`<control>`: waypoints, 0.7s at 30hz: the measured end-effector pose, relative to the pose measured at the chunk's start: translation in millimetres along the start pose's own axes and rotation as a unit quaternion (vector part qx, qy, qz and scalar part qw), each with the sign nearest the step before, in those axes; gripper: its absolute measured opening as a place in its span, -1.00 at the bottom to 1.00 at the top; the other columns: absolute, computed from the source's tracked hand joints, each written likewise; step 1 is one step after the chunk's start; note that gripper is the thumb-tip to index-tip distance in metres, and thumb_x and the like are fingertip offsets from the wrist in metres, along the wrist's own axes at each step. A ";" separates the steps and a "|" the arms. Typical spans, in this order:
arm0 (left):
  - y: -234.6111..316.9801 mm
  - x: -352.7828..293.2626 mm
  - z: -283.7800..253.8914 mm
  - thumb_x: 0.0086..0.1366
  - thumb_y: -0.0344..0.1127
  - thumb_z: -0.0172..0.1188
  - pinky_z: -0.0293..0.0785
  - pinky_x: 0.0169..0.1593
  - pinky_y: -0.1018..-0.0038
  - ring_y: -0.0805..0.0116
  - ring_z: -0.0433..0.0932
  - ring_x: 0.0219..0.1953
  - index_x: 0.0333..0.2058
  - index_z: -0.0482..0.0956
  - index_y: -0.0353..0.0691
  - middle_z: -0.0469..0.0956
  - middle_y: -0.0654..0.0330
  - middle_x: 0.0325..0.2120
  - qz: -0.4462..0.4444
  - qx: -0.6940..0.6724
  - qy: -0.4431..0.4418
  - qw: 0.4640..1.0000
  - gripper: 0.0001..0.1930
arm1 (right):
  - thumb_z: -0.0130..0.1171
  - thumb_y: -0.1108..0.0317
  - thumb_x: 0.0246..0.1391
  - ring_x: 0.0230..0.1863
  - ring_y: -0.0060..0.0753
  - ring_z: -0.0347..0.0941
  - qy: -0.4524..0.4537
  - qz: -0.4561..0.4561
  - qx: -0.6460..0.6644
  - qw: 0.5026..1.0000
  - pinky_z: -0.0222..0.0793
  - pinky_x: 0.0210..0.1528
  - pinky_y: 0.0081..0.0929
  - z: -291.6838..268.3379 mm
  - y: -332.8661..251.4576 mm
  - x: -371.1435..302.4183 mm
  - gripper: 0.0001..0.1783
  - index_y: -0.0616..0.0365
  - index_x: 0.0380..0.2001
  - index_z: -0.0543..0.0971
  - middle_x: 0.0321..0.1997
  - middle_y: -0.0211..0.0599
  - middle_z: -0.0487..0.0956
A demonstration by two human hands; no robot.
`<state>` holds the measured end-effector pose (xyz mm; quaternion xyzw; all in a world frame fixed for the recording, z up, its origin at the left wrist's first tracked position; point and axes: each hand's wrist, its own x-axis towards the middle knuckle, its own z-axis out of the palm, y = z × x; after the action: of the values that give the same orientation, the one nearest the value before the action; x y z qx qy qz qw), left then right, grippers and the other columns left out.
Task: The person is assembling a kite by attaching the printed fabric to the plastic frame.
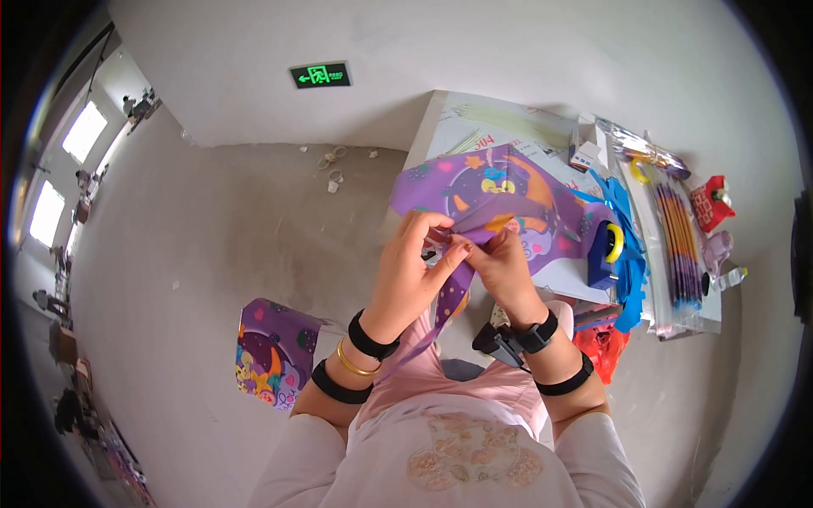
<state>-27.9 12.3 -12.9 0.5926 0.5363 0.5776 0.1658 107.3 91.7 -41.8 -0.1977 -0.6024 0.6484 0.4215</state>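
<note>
The left hand [408, 264] and right hand [506, 269] met over the lap, the grip of each pinched on the gathered near edge of a thin purple sheet printed with cartoon figures [550, 199]; the fingers hid exactly which fold each one had. The sheet spread forward from the hands over the near left part of a white-topped desk [563, 276], and a purple dotted strip [452, 298] hung below them towards the lap.

A loosened pinch could have let the gathered edge spring open, and uneven pulling might have creased or torn such thin material. The dangling strip, being loose, could have caught between the knees or twisted.

On the right, a dark blue tape dispenser with a yellow roll [602, 261] stood just beside the sheet's edge, where a sideways sweep could have snagged it. Beyond lay tangled bright blue strips [628, 254] and a clear-wrapped bundle of striped sticks [677, 245]. A second purple printed sheet [275, 343] showed at the left, apart from the hands.
</note>
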 end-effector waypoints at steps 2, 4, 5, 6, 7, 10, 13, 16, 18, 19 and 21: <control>7.1 10.0 14.5 0.21 -0.40 0.30 0.42 -0.22 0.52 0.42 0.55 -0.28 -0.18 0.49 -0.29 0.53 0.17 -0.28 0.025 0.054 -0.019 0.998 -0.76 | 0.18 0.51 0.15 -0.31 -0.72 0.47 0.015 -0.016 -0.022 1.000 0.44 -0.24 -0.61 -12.3 -6.0 -5.7 -0.80 0.37 -0.16 0.59 -0.30 -0.36 0.66; 14.9 19.0 27.7 0.21 -0.37 0.31 0.46 -0.29 0.49 0.34 0.58 -0.34 -0.22 0.49 -0.30 0.54 0.14 -0.33 0.027 0.050 -0.036 0.998 -0.77 | 0.22 0.47 0.12 -0.39 -0.72 0.41 0.033 -0.017 -0.194 0.980 0.40 -0.34 -0.60 -19.5 -12.8 -7.9 -0.82 0.38 -0.25 0.57 -0.43 -0.37 0.61; 18.7 22.8 33.6 0.21 -0.34 0.31 0.49 -0.35 0.45 0.27 0.60 -0.40 -0.25 0.48 -0.31 0.55 0.10 -0.38 0.026 0.044 -0.047 0.998 -0.77 | 0.27 0.40 0.09 -0.49 -0.69 0.29 0.037 -0.070 -0.140 0.987 0.30 -0.49 -0.55 -19.2 -16.9 -10.5 -0.79 0.37 -0.39 0.52 -0.58 -0.44 0.48; 22.9 26.1 38.1 0.21 -0.34 0.31 0.49 -0.35 0.45 0.27 0.60 -0.40 -0.25 0.48 -0.31 0.55 0.10 -0.38 0.028 0.046 -0.053 0.997 -0.77 | 0.27 0.40 0.09 -0.49 -0.69 0.29 0.042 -0.071 -0.137 0.987 0.30 -0.49 -0.55 -24.1 -17.2 -11.5 -0.79 0.37 -0.39 0.52 -0.58 -0.44 0.48; 26.6 28.9 41.9 0.22 -0.34 0.30 0.48 -0.40 0.46 0.28 0.60 -0.45 -0.29 0.49 -0.31 0.56 0.11 -0.44 0.020 0.065 -0.055 0.996 -0.80 | 0.27 0.39 0.10 -0.52 -0.68 0.25 0.047 -0.053 -0.181 0.981 0.26 -0.51 -0.52 -29.9 -16.3 -13.0 -0.77 0.35 -0.42 0.49 -0.60 -0.47 0.44; 24.2 33.8 47.2 0.23 -0.35 0.27 0.46 -0.47 0.47 0.33 0.59 -0.53 -0.35 0.51 -0.31 0.56 0.12 -0.53 0.014 0.087 -0.055 0.995 -0.84 | 0.22 0.38 0.17 -0.53 -0.67 0.17 0.035 -0.022 -0.230 0.972 0.20 -0.52 -0.53 -44.6 -24.8 -17.0 -0.77 0.32 -0.45 0.46 -0.59 -0.50 0.39; 24.5 36.7 46.0 0.26 -0.36 0.25 0.46 -0.48 0.48 0.40 0.58 -0.57 -0.37 0.52 -0.32 0.55 0.12 -0.58 -0.009 0.099 -0.068 0.993 -0.85 | 0.17 0.35 0.24 -0.51 -0.72 0.14 -0.035 -0.012 -0.118 0.992 0.14 -0.50 -0.63 -60.5 -21.7 -17.0 -0.77 0.28 -0.43 0.46 -0.58 -0.56 0.32; 29.9 36.7 48.8 0.27 -0.35 0.24 0.46 -0.47 0.51 0.48 0.59 -0.56 -0.35 0.53 -0.33 0.57 0.10 -0.58 -0.031 0.094 -0.082 0.992 -0.85 | 0.19 0.38 0.21 -0.50 -0.73 0.15 -0.011 0.008 -0.114 0.993 0.15 -0.50 -0.62 -63.5 -33.4 -17.7 -0.77 0.26 -0.47 0.44 -0.58 -0.58 0.32; 30.9 36.1 53.4 0.28 -0.35 0.24 0.47 -0.46 0.52 0.51 0.59 -0.54 -0.33 0.54 -0.34 0.58 0.10 -0.58 -0.026 0.077 -0.081 0.993 -0.85 | 0.20 0.40 0.20 -0.50 -0.74 0.16 0.005 0.013 -0.101 0.995 0.16 -0.51 -0.63 -61.6 -30.6 -18.3 -0.77 0.26 -0.48 0.42 -0.59 -0.58 0.32; 28.1 35.6 57.2 0.29 -0.35 0.24 0.47 -0.46 0.55 0.51 0.60 -0.52 -0.34 0.53 -0.34 0.59 0.10 -0.57 -0.008 0.036 -0.062 0.997 -0.84 | 0.22 0.41 0.18 -0.50 -0.74 0.16 0.019 0.019 -0.090 0.996 0.16 -0.51 -0.63 -59.9 -30.0 -18.1 -0.76 0.25 -0.49 0.41 -0.59 -0.58 0.32; 29.2 36.9 61.7 0.29 -0.35 0.23 0.47 -0.45 0.57 0.52 0.61 -0.51 -0.35 0.52 -0.35 0.61 0.11 -0.57 0.010 -0.006 -0.044 0.999 -0.84 | 0.22 0.43 0.17 -0.51 -0.75 0.16 0.036 -0.021 -0.127 0.991 0.15 -0.52 -0.63 -57.7 -31.7 -14.5 -0.76 0.24 -0.50 0.40 -0.60 -0.58 0.32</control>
<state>29.3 58.2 12.5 0.6216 0.5192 0.5559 0.1871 169.4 113.2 -26.7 -0.2603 -0.6680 0.5502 0.4280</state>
